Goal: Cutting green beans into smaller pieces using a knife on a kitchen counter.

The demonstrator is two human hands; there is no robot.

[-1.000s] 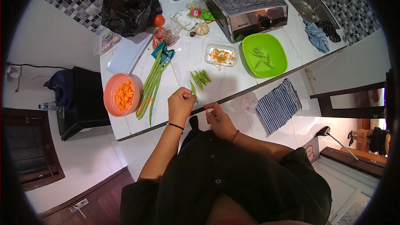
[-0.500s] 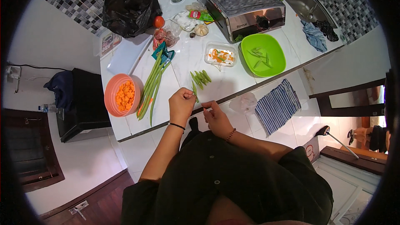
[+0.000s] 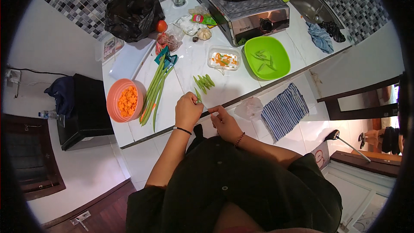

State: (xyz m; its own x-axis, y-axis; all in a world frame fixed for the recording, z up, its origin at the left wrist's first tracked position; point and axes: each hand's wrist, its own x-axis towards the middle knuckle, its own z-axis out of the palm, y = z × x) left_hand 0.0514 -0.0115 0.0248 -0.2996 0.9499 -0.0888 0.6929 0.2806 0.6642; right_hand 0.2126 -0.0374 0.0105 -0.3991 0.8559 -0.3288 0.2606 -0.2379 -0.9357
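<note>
At the counter's front edge my left hand (image 3: 188, 111) is closed around a slim green bean (image 3: 198, 95), whose far end sticks out above the fingers. Close beside it, my right hand (image 3: 226, 125) is pinched with thumb and index finger together. What lies in that pinch is too small to make out. Just beyond my hands rests a little group of cut green bean pieces (image 3: 203, 83). A bunch of long whole green beans (image 3: 155, 88) lies to the left. More bean pieces (image 3: 265, 59) sit in a bright green square bowl (image 3: 282, 70).
A pink bowl of chopped carrot (image 3: 110, 103) stands at far left. A clear tub with orange scraps (image 3: 223, 58) is beyond my hands. Further back are garlic (image 3: 204, 33), a tomato (image 3: 161, 26), a black plastic bag (image 3: 133, 13) and a gas stove (image 3: 263, 15). The sink (image 3: 304, 6) is at right.
The view has shifted slightly. My left hand's grip has turned a little and less of the bean shows between the two hands. The bowls and cut pieces stay in place.
</note>
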